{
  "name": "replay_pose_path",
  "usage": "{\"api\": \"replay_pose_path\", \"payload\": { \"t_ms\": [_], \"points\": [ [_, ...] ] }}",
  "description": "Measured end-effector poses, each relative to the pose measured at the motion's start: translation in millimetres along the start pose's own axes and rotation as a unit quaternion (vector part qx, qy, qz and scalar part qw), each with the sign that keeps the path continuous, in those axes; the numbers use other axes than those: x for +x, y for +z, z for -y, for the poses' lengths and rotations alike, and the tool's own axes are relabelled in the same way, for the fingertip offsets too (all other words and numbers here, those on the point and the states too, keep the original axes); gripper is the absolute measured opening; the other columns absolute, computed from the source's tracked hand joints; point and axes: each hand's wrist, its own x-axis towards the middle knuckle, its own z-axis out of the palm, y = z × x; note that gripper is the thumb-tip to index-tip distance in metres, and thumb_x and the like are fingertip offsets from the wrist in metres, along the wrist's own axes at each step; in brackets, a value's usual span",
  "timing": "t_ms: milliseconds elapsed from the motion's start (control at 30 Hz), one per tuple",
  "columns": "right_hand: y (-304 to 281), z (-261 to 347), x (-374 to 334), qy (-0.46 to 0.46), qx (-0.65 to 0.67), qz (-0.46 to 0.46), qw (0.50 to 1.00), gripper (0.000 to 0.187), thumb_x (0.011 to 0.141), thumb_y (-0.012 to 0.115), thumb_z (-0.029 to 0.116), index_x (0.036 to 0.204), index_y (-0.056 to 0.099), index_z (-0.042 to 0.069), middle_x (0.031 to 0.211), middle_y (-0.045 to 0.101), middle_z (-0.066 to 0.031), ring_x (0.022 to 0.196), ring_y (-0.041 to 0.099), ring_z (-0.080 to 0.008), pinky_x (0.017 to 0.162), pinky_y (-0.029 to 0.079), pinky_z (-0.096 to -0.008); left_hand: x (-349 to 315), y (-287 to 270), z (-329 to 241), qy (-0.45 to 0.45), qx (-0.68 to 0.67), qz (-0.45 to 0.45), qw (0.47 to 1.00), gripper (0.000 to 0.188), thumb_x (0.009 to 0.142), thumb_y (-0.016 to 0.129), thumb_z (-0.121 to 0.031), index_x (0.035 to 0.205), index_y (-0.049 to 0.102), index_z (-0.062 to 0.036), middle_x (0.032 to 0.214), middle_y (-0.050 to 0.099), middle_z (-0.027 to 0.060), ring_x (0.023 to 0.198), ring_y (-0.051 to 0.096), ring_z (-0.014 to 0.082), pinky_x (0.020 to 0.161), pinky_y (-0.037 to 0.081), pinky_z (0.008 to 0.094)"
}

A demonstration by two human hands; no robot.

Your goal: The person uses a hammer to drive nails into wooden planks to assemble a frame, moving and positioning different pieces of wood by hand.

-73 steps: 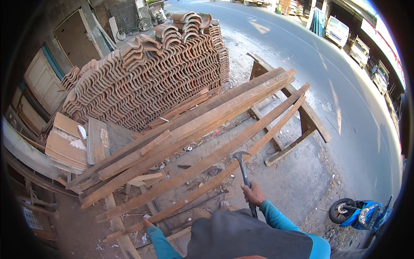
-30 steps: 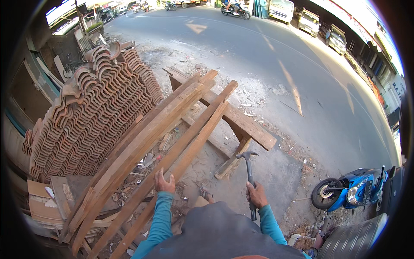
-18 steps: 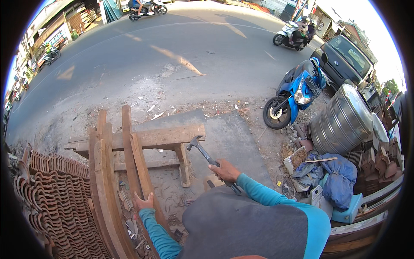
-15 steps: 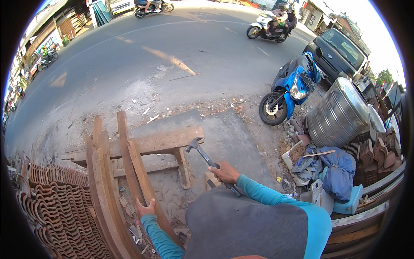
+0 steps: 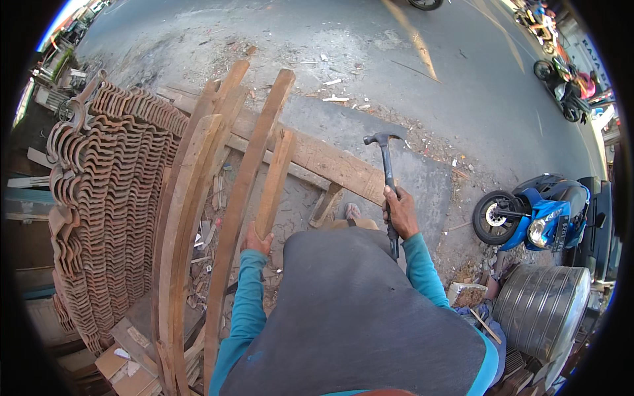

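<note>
My right hand [image 5: 401,211] is wrapped round the dark handle of a claw hammer [image 5: 387,158], held upright with its metal head pointing away from me. My left hand [image 5: 256,240] grips a wooden beam [image 5: 274,181] near its visible lower end, thumb along the side. That beam slants away over a rough wooden workbench [image 5: 350,168]. Just left of it, a longer, darker beam [image 5: 247,171] also crosses the bench. Several more beams [image 5: 181,218] lie side by side farther left. My grey-covered torso hides part of the ground.
Stacked curved roof tiles [image 5: 119,211] stand at the left. To the right are a blue scooter [image 5: 541,211], a ribbed metal drum [image 5: 541,307] and a motorcycle [image 5: 564,89] on the road. A dark flat sheet [image 5: 422,195] and wood scraps lie on the ground.
My view has turned left and down. My left hand has moved to the right-hand beam's visible end, which now stands apart from the darker beam. The hammer has swung more upright.
</note>
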Motion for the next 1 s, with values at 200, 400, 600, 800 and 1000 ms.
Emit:
{"api": "replay_pose_path", "payload": {
  "t_ms": [200,400,600,800,1000],
  "points": [
    [-11.4,30.0,79.8,-0.053,0.01,0.061,0.997,0.023,0.097,0.06,0.022,0.097,0.051,0.001,0.07,0.055,-0.0044,0.052,0.054,-0.0101,0.046,0.047,-0.0277,-40.1,42.7,-12.0,-0.032,0.004,-0.017,0.999,0.061,0.074,0.085,-0.025,0.124,0.054,-0.0088,0.108,0.068,0.0225,0.104,0.064,0.0461,0.087,0.051,0.0506],
    [-6.7,58.6,116.2,-0.004,-0.088,0.184,0.979,0.019,0.089,0.059,0.016,0.097,0.051,0.0,0.069,0.055,-0.0048,0.053,0.056,-0.0116,0.049,0.048,-0.0282,-54.6,60.1,-11.3,-0.012,0.017,0.009,1.0,0.067,0.076,0.084,-0.027,0.131,0.05,-0.01,0.116,0.065,0.0229,0.108,0.061,0.0457,0.089,0.05,0.0499],
    [5.2,53.5,113.1,-0.075,-0.234,0.222,0.944,0.025,0.087,0.064,0.018,0.099,0.054,-0.002,0.066,0.054,-0.0082,0.057,0.056,-0.0156,0.055,0.046,-0.0335,-52.1,51.2,-30.4,-0.056,0.027,0.012,0.998,0.07,0.076,0.082,-0.034,0.134,0.049,-0.012,0.117,0.065,0.0223,0.109,0.061,0.0446,0.091,0.05,0.0503],
    [22.5,87.2,90.7,-0.237,-0.208,0.137,0.939,0.022,0.091,0.063,0.018,0.1,0.052,0.0,0.066,0.052,-0.0098,0.061,0.055,-0.0204,0.059,0.045,-0.0371,-55.9,53.1,-32.2,-0.07,0.043,0.017,0.996,0.066,0.078,0.08,-0.038,0.133,0.053,-0.0127,0.115,0.067,0.0224,0.107,0.063,0.0445,0.09,0.05,0.0509],
    [14.3,71.9,107.8,-0.13,-0.406,0.375,0.823,0.036,0.093,0.058,0.022,0.113,0.051,-0.007,0.095,0.064,-0.0341,0.094,0.064,-0.0487,0.082,0.048,-0.0512,-56.1,53.0,-27.8,-0.085,0.041,0.047,0.994,0.066,0.079,0.078,-0.041,0.135,0.053,-0.0162,0.117,0.067,0.0211,0.11,0.062,0.043,0.092,0.05,0.051]
  ]
}}
